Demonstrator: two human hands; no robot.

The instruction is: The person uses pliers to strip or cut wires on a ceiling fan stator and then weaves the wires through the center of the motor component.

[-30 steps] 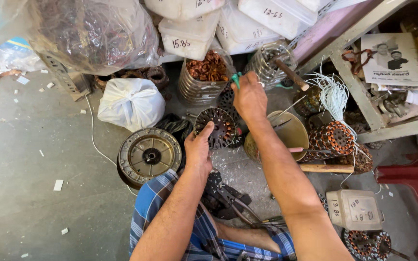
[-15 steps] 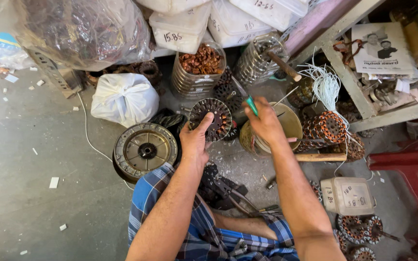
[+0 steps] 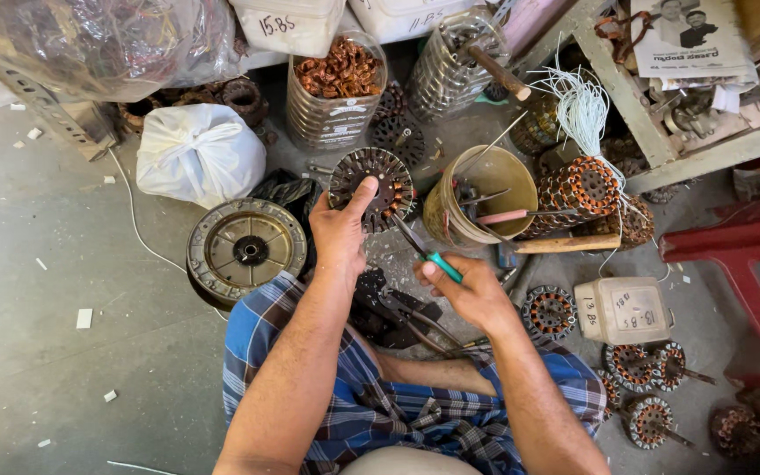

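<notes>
My left hand (image 3: 343, 230) grips a round dark stator (image 3: 382, 174) with copper windings, holding it tilted up off the floor by its lower edge. My right hand (image 3: 471, 290) is closed around a green-handled tool (image 3: 431, 257) whose metal tip points up toward the stator. I sit on a grey concrete floor in a blue checked cloth (image 3: 371, 409), with dark metal parts (image 3: 389, 308) lying between my knees.
A round metal motor cover (image 3: 244, 251) lies at left beside a white bag (image 3: 199, 155). A tan bucket of tools (image 3: 479, 195), a wound stator (image 3: 580, 192), a jar of copper scrap (image 3: 336, 79), a small white container (image 3: 622, 310) and several stators (image 3: 653, 391) surround me. A red stool (image 3: 749, 264) stands at right.
My right hand has drawn back from the bucket area toward my body, now holding the green-handled tool near the stator. My left hand keeps its hold on the stator.
</notes>
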